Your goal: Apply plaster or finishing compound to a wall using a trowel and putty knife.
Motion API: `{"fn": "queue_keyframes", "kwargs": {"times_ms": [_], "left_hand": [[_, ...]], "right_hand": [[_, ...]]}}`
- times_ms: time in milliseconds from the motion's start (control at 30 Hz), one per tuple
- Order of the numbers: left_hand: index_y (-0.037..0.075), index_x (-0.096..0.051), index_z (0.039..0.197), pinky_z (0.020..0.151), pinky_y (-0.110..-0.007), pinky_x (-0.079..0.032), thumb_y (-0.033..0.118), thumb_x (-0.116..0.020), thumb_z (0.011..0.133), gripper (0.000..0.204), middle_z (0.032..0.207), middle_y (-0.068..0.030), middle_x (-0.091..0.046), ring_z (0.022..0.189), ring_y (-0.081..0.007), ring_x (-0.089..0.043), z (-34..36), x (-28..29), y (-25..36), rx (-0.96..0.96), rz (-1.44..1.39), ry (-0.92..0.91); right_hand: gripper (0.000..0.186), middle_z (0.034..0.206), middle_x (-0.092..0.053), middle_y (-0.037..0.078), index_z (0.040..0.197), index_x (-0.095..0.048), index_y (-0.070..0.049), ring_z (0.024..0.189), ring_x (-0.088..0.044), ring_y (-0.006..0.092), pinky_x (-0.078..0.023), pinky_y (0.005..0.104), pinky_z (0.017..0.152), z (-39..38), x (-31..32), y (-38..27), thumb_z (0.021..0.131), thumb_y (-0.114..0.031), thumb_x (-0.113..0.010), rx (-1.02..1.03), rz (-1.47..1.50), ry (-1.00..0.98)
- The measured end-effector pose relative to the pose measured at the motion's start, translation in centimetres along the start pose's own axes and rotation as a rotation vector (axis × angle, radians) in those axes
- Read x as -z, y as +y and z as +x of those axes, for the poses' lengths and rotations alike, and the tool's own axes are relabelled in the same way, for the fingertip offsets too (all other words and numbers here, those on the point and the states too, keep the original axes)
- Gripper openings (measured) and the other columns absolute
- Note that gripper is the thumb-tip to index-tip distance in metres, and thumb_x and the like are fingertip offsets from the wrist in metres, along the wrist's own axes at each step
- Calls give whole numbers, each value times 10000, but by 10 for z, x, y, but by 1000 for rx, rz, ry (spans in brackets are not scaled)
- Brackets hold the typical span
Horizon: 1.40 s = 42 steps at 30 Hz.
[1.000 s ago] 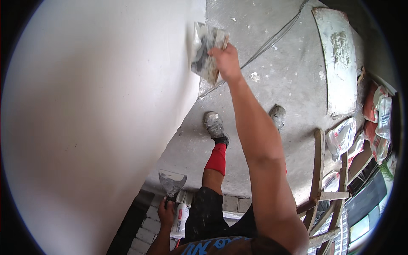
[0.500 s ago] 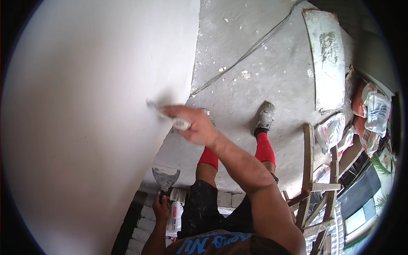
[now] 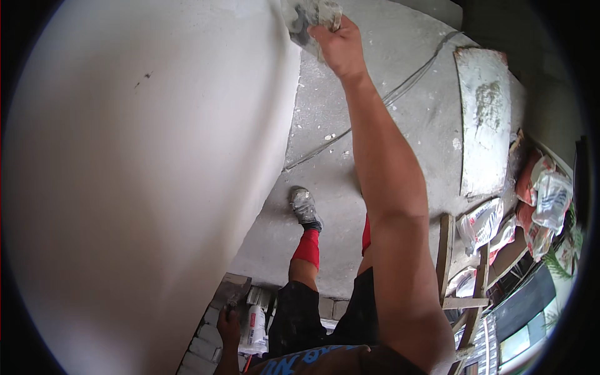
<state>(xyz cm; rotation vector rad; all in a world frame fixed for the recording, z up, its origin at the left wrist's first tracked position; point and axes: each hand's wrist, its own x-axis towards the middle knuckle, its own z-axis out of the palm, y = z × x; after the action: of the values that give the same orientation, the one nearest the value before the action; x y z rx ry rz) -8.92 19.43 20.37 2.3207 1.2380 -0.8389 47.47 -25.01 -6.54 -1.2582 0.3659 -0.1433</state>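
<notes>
one smeared trowel (image 3: 302,25), gripped by the right hand (image 3: 342,50), meets the white wall (image 3: 156,181). the left hand (image 3: 229,324) curls round a scraper (image 3: 234,289).

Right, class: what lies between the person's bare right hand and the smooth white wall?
In the head view, a flat, white-smeared grey blade, gripped by the bare right hand, lies between that hand and the white wall; wall contact is unclear.

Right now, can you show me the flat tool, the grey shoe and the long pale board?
Flat tool (image 3: 302,22): head view, on its dark smeared middle.
Grey shoe (image 3: 304,205): head view, on its upper.
Long pale board (image 3: 486,115): head view, on its grey smeared patch.
</notes>
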Motion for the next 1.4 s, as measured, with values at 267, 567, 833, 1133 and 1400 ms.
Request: {"fn": "queue_keyframes", "kwargs": {"times_ms": [267, 567, 833, 1133, 1400], "left_hand": [[19, -593, 962, 496, -271, -401, 173, -585, 968, 153, 749, -2, -568, 543, -63, -463, -49, -26, 74, 215, -166, 25], [33, -607, 1106, 497, -233, -370, 151, -555, 996, 169, 771, 33, -522, 560, -43, -438, -43, -62, 83, 108, -156, -164], [25, -602, 963, 508, -280, -392, 185, -578, 970, 162, 705, -4, -560, 544, -77, -472, -46, -60, 78, 19, -132, -149], [27, -596, 1075, 457, -240, -396, 149, -563, 979, 159, 788, -12, -628, 520, -46, -486, -55, -79, 63, 244, -226, -141], [22, -638, 1011, 453, -237, -359, 185, -579, 982, 176, 671, 34, -546, 507, -31, -441, -64, -94, 106, 245, -264, -153]], "right_hand": [[505, 1081, -724, 35, 1244, -674, -123, 924, -648, 120, -522, 257, 825, -52, -22, 6, 775, 52, -604, -104, -41, -289], [595, 1320, -631, 89, 1264, -652, -162, 1187, -618, 304, -528, 381, 986, -258, -31, 9, 704, 27, -713, 98, -148, -580], [495, 1225, -678, 79, 1306, -625, -130, 1071, -652, 200, -523, 319, 925, -274, 5, 7, 841, 38, -601, -177, -90, -454], [396, 1001, -700, 38, 1232, -644, -14, 899, -606, 96, -499, 257, 800, 6, 15, 44, 840, -1, -590, -29, 28, -53], [479, 848, -636, -27, 1259, -662, -117, 685, -539, 50, -455, 216, 608, -71, -10, 71, 811, 31, -579, -172, 46, -205]]}}
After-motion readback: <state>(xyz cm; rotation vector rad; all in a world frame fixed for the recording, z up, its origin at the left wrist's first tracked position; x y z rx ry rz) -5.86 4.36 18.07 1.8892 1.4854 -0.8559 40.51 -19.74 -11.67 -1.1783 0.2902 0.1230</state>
